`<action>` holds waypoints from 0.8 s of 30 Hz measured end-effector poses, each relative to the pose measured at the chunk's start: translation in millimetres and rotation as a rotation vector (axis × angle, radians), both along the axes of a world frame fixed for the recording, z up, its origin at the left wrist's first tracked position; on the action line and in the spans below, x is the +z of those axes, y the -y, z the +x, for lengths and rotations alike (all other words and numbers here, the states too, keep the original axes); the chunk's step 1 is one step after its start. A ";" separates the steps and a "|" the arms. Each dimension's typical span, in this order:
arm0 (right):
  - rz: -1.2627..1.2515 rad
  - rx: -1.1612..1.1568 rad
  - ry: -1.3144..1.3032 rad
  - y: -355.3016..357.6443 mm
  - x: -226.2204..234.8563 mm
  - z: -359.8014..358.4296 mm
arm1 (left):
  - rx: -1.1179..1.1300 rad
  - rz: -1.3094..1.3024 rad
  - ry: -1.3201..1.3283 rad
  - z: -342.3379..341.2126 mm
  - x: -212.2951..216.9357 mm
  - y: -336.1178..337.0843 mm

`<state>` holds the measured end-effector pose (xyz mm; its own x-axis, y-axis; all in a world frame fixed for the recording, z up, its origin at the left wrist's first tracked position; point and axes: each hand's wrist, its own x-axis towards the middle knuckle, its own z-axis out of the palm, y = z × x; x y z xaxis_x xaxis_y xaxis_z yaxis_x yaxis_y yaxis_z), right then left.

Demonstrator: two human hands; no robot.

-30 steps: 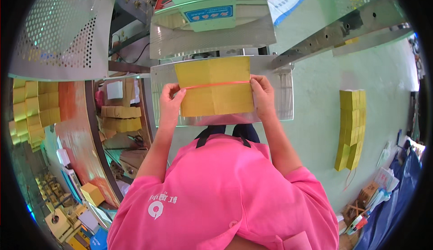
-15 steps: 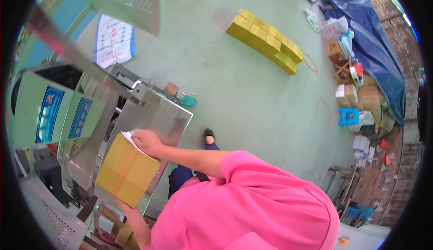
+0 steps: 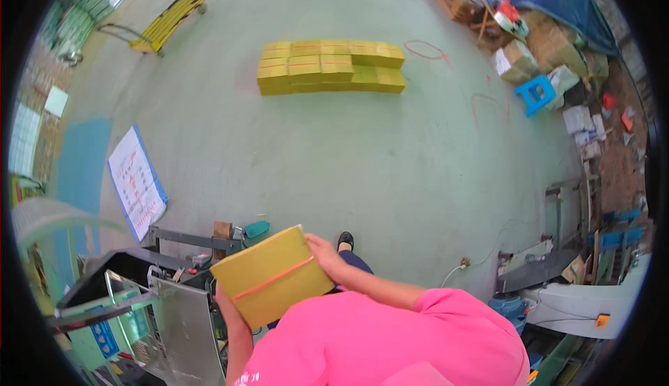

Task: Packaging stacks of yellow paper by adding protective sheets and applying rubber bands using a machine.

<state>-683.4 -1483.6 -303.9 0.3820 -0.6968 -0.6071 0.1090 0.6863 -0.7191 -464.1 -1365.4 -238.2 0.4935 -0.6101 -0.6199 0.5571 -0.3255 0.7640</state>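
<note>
I carry a yellow paper bundle [image 3: 263,274] in front of me. It is a thick rectangular stack with an orange-red band round its middle, tilted with its far right corner raised. My right hand [image 3: 322,252] grips its right end, fingers partly hidden behind the edge. Closed on the opposite end is my left hand [image 3: 228,309], its fingertips mostly out of sight under the bundle. Farther ahead on the floor stands a long two-tier block of similar yellow bundles [image 3: 303,69], several of them with orange-red bands; its right part is lower on top.
At my left is a machine with a metal plate [image 3: 182,327]. A white sack with blue edges [image 3: 137,180] lies beyond it. A yellow flatbed trolley [image 3: 171,24] stands far left. Cartons [image 3: 519,62], a blue stool [image 3: 535,95] and a blue tarp [image 3: 557,3] line the right side.
The yellow paper bundle has left the metal plate and is now held clear of it in both hands. My view has turned right, bringing the floor stack straight ahead.
</note>
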 end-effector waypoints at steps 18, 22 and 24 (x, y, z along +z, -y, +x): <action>0.123 -0.493 -0.036 432.2 -46.6 -214.7 | -0.493 -0.029 0.092 -178.7 -52.3 547.3; 0.203 -0.556 -0.071 543.9 -45.0 -265.7 | -0.604 -0.056 0.163 -214.5 -102.6 681.6; 0.242 -0.630 -0.087 587.9 -52.1 -282.2 | -0.621 -0.017 0.034 -239.5 -109.7 742.7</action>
